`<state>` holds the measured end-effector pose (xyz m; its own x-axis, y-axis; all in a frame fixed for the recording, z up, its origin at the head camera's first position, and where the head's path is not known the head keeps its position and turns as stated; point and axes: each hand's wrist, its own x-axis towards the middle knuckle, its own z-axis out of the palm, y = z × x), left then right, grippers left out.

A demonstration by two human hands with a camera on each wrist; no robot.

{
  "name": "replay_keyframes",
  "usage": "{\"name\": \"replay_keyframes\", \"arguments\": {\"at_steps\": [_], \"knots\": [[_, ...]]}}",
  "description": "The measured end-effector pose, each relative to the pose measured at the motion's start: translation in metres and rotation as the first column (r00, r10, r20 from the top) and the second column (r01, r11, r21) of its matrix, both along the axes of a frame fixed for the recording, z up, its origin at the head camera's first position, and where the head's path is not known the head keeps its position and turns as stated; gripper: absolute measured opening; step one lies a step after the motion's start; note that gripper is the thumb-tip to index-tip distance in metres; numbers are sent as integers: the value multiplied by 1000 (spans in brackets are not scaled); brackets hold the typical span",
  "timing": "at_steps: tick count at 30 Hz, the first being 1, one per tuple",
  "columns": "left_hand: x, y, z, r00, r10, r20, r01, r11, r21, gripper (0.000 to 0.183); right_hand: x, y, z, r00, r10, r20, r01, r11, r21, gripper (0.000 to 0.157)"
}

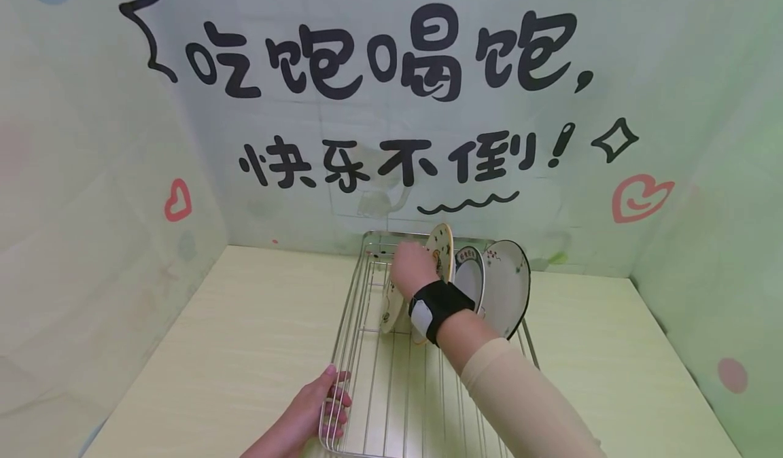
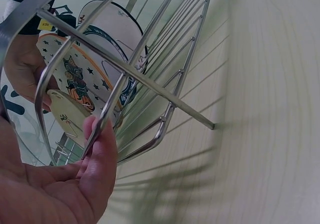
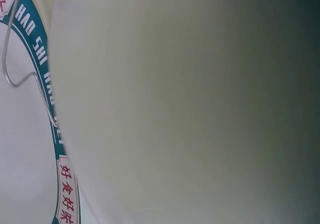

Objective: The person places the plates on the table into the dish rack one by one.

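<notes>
My left hand (image 1: 308, 403) grips the near left side of a metal wire dish rack (image 1: 391, 403), its fingers curled round the bars. Toward the rack's far end, my right hand (image 1: 412, 266) pinches the upper edge of a small cream plate (image 2: 70, 113) that stands on edge. Right beside it is a plate with stars, a cartoon cat and an orange rim (image 2: 82, 74). Behind that, also upright, come a teal-rimmed plate (image 1: 470, 276) and a larger white plate with a dark rim (image 1: 506, 288). A blurred pale surface fills most of the right wrist view.
The rack stands on a pale wood-grain table (image 1: 245, 349). Behind it hangs a printed cloth backdrop (image 1: 293, 227) with large black lettering, and similar cloth walls rise at both sides. Thin wire dividers (image 3: 20, 81) show against the teal-rimmed plate.
</notes>
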<state>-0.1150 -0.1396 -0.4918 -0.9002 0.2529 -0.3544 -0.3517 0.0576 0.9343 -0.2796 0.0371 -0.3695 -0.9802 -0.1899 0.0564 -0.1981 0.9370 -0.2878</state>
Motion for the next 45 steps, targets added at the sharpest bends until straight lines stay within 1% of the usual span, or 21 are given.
{"name": "replay_keyframes", "arguments": {"at_steps": [3, 8, 14, 16, 18, 22, 28, 31, 33, 34, 35, 37, 38, 40, 41, 42, 43, 45], "knots": [[1, 0, 1, 1000, 13, -2, -13, 1000, -2, 78, 0, 0, -3, 1000, 8, -5, -8, 1000, -7, 31], [1, 1, 2, 1000, 18, -3, -18, 1000, -6, 74, 2, 1, -5, 998, 31, -53, -30, 999, 31, 28], [1, 1, 0, 1000, 5, -2, -5, 1000, 2, 76, 6, -2, -7, 995, 24, -95, -9, 986, 165, 21], [1, 1, 0, 1000, 2, 1, -2, 1000, 4, 77, 7, -3, -7, 996, 13, -87, 4, 981, 196, 19], [1, 1, 0, 1000, 3, 4, -3, 1000, 4, 77, 8, -4, -8, 997, 5, -83, 12, 978, 207, 18], [0, 1, 0, 1000, 11, 4, -11, 1000, 5, 80, 8, -5, -8, 997, 1, -76, 15, 978, 208, 20], [0, 1, 0, 1000, 21, 8, -21, 1000, 3, 86, 8, -6, -9, 997, 13, -75, 6, 969, 245, 22], [0, 0, -1, 999, 27, 19, -27, 1000, 0, 80, 8, -7, -11, 996, 17, -83, 6, 962, 272, 24], [0, 0, -2, 999, 29, 20, -29, 1000, -1, 81, 9, -7, -12, 996, 20, -84, 5, 956, 294, 23], [0, 0, -2, 999, 29, 20, -29, 1000, -1, 82, 10, -7, -12, 995, 42, -91, -9, 942, 335, 22], [0, 0, -2, 999, 29, 20, -29, 1000, -1, 83, 10, -7, -11, 995, 47, -92, -13, 938, 347, 21], [0, 0, -2, 999, 28, 18, -28, 1000, 1, 87, 12, -7, -8, 993, 71, -90, -31, 923, 383, 27], [0, 0, -2, 1000, 25, 16, -25, 1000, 5, 88, 13, -7, -7, 992, 83, -95, -41, 924, 380, 31], [0, 0, -2, 1000, 20, 14, -21, 1000, 11, 86, 16, -8, -3, 989, 107, -105, -65, 938, 341, 41], [-1, 0, -1, 1000, 16, 12, -16, 1000, 12, 85, 19, -8, -1, 989, 103, -108, -69, 958, 280, 44], [-1, 0, -1, 1000, 11, 11, -11, 1000, 12, 83, 23, -7, 1, 987, 116, -115, -86, 966, 242, 45], [-1, 0, -1, 1000, 6, 8, -6, 1000, 10, 82, 27, -7, 2, 984, 126, -127, -102, 979, 179, 45], [-1, -1, 0, 1000, 1, 4, -1, 1000, 4, 78, 38, -4, 5, 971, 169, -167, -156, 984, 88, 44]]}}
